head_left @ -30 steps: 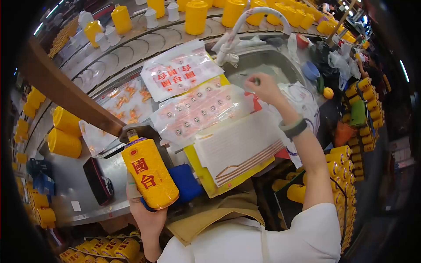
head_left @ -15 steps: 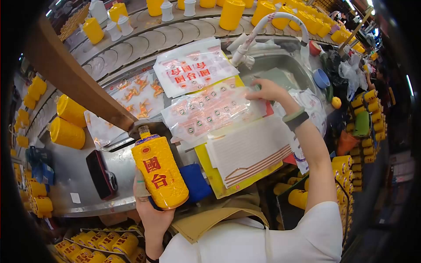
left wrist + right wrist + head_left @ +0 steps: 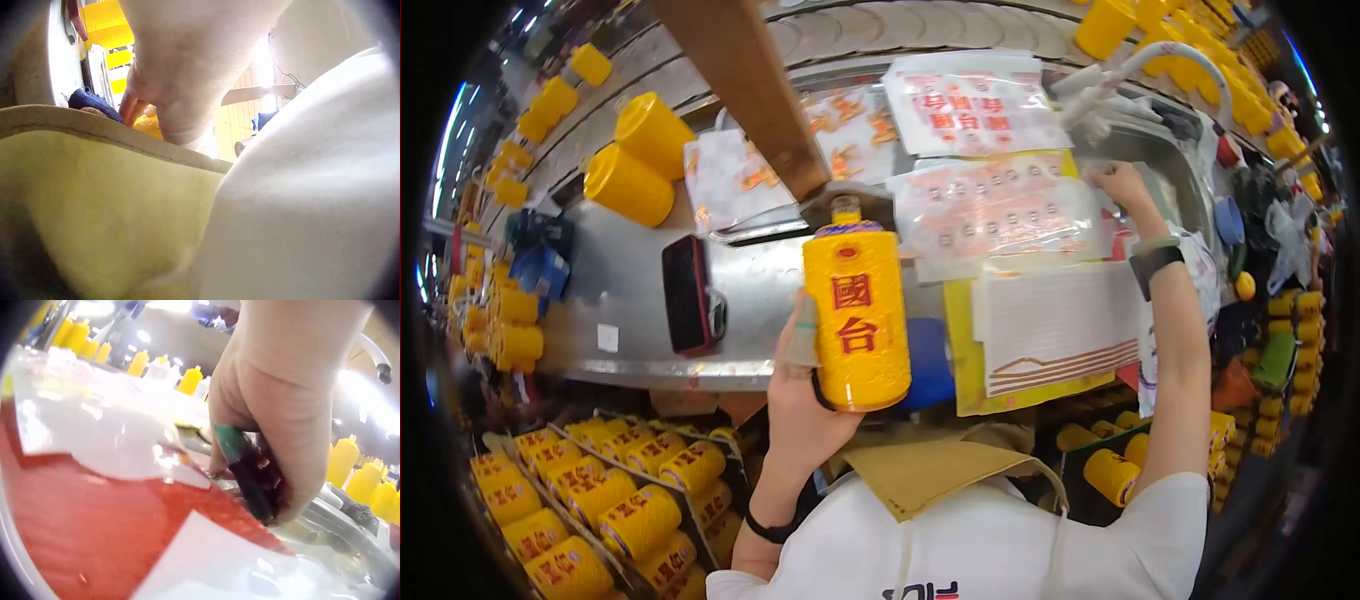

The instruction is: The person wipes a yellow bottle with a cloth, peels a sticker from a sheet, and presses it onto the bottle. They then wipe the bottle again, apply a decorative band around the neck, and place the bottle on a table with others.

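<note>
My left hand (image 3: 810,405) grips a yellow bottle (image 3: 856,310) with red characters, its neck up, beside the steel bench edge. A pale cover with a green band wraps one of its fingers. In the left wrist view the wrist and apron fill most of the picture. My right hand (image 3: 1125,187) is at the right end of a decal sheet (image 3: 1000,210), near the sink. Its fingers (image 3: 300,481) curl about a small dark stick-like thing (image 3: 253,487) with a green end. A fingertip is close to the corner of the white and red sheets.
Another printed sheet (image 3: 970,105) lies behind; a striped white cloth (image 3: 1060,330) lies on a yellow board (image 3: 970,385) in front. A phone (image 3: 687,295) is at left, the sink (image 3: 1175,165) and faucet (image 3: 1160,55) at right. A wooden post (image 3: 745,90) rises close to the bottle; racked yellow bottles (image 3: 640,520) stand below.
The head view has swung left, so the bench appears farther right. My right hand came down from over the sink to the decal sheet's edge, where its fingers curled in. The left hand keeps its bottle.
</note>
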`<action>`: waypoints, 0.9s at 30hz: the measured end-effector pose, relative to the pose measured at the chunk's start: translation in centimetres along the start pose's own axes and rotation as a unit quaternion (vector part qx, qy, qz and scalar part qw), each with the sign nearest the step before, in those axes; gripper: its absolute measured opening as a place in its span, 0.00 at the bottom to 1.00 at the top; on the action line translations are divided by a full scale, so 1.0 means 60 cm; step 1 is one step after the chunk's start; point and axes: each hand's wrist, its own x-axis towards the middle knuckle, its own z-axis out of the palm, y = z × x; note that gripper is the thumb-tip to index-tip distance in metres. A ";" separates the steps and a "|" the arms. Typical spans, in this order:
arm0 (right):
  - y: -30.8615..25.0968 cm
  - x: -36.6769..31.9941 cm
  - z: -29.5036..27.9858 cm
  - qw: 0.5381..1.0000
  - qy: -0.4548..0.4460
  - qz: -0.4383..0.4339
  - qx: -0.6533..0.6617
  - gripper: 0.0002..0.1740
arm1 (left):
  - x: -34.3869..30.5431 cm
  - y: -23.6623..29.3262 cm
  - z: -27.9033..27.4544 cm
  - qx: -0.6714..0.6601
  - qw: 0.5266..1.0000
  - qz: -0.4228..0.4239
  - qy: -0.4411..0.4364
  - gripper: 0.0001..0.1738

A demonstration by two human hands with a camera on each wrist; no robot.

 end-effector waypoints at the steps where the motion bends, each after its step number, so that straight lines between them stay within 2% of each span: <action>1: 0.034 0.020 0.027 0.989 0.065 -0.045 -0.122 0.20 | 0.001 0.001 -0.002 0.007 1.000 0.030 -0.003 0.60; 2: 0.032 0.021 0.030 0.990 0.062 -0.050 -0.121 0.20 | 0.002 0.001 -0.002 0.010 1.000 0.027 -0.001 0.60; 4: 0.022 0.014 0.014 0.983 0.078 -0.001 -0.164 0.22 | 0.003 -0.001 -0.002 -0.015 0.999 0.036 -0.002 0.60; 5: -0.025 -0.025 -0.001 0.978 0.136 -0.027 -0.153 0.16 | 0.000 -0.006 0.001 -0.012 0.999 0.039 0.006 0.59; 6: -0.065 -0.059 -0.019 0.979 0.132 -0.031 -0.154 0.16 | -0.001 -0.006 0.000 -0.011 0.999 0.033 0.008 0.59; 8: -0.136 -0.124 -0.053 0.977 0.141 -0.157 -0.031 0.14 | 0.004 -0.005 -0.001 -0.020 0.999 0.044 0.004 0.57; 10: -0.225 -0.209 -0.074 0.955 0.137 -0.261 0.031 0.06 | 0.003 -0.008 -0.001 -0.016 0.999 0.049 0.006 0.54; 12: -0.292 -0.280 -0.089 0.913 0.096 -0.392 0.060 0.05 | 0.004 -0.009 -0.001 -0.025 0.998 0.065 0.010 0.53; 14: -0.354 -0.350 -0.091 0.885 0.032 -0.453 0.104 0.11 | 0.005 -0.005 -0.005 -0.030 0.998 0.053 -0.003 0.53; 16: -0.398 -0.408 -0.101 0.854 -0.053 -0.515 0.054 0.14 | 0.004 -0.006 -0.009 -0.047 0.998 0.038 -0.032 0.60; 17: -0.420 -0.430 -0.106 0.821 -0.087 -0.562 0.048 0.15 | 0.002 -0.006 -0.016 -0.048 0.998 0.037 -0.033 0.60; 19: -0.459 -0.467 -0.114 0.755 -0.147 -0.637 0.041 0.15 | -0.004 -0.006 -0.032 -0.079 0.993 0.035 -0.075 0.70; 20: -0.475 -0.480 -0.113 0.724 -0.173 -0.667 0.039 0.15 | -0.007 -0.004 -0.036 -0.079 0.994 0.034 -0.074 0.70; 22: -0.490 -0.499 -0.091 0.705 -0.178 -0.686 0.020 0.15 | -0.012 0.000 -0.043 -0.208 0.971 -0.038 -0.109 0.77; 23: -0.496 -0.505 -0.079 0.686 -0.182 -0.704 -0.001 0.16 | -0.012 0.000 -0.043 -0.206 0.972 -0.038 -0.108 0.77; 24: -0.502 -0.508 -0.068 0.685 -0.182 -0.705 -0.001 0.16 | -0.010 0.000 -0.040 -0.215 0.971 -0.030 -0.101 0.74; 27: -0.516 -0.514 -0.051 0.700 -0.123 -0.695 -0.106 0.12 | -0.013 -0.003 -0.028 -0.202 0.976 -0.025 -0.082 0.68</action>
